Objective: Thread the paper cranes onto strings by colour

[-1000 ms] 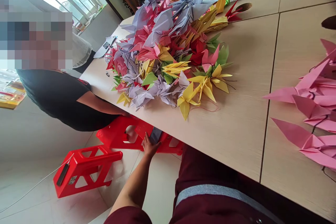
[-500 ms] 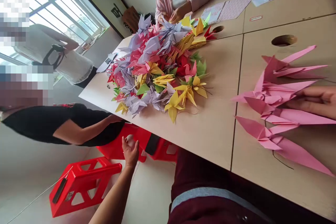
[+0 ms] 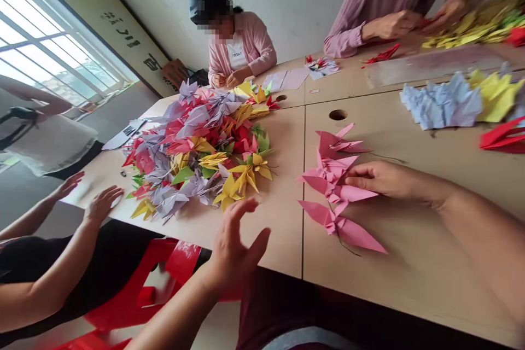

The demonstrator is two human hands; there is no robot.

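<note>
Paper shapes [image 3: 326,185], pink, matte and crisply creased into long points, lie in a row on the wood-grain table [image 3: 410,273] before you, some tips crossing a dark seam [image 3: 303,254]. The row's long axis runs away from you; its tips point left and right. Dark thread [image 3: 348,250] trails from the nearest piece. Your right hand [image 3: 383,179] touches its right side, fingers curled; whether they pinch paper cannot be told. Your left hand [image 3: 235,246] is empty, fingers curved apart from the thumb, near a spiky, multicoloured folded-paper heap [image 3: 205,147].

Dark maroon clothing [image 3: 262,311], grey-blue band [image 3: 309,337]
</note>
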